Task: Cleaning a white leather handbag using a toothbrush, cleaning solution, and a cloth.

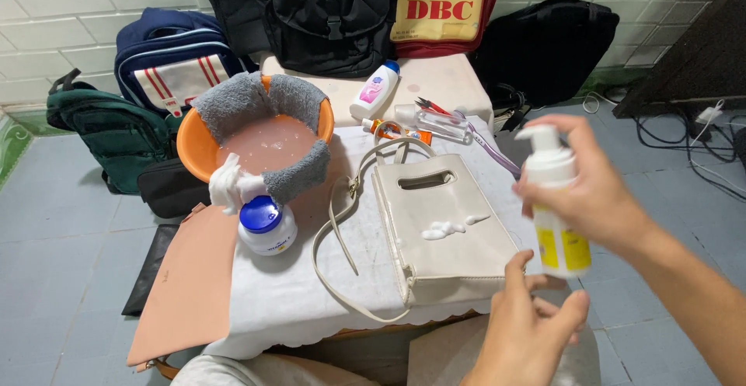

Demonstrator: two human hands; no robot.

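Note:
My right hand (598, 196) grips a white pump bottle (558, 238) with a yellow label, index finger on the pump head, held in the air right of the table. Just below the bottle's base hovers my left hand (532, 328), fingers loosely spread and holding nothing. A cream handbag (435, 258) with a long strap lies flat on the white-covered table (287, 293), left of both hands. A streak of white foam (447, 228) sits on the bag's upper face.
An orange basin (194, 149) of pinkish water with a grey towel (233, 99) over its rim stands at the left. Near it are a blue-lidded white jar (266, 227), a lotion bottle (374, 91), an orange tube (396, 130) and a purple toothbrush (493, 153). Backpacks (330, 17) line the wall; cables (684, 133) lie at right.

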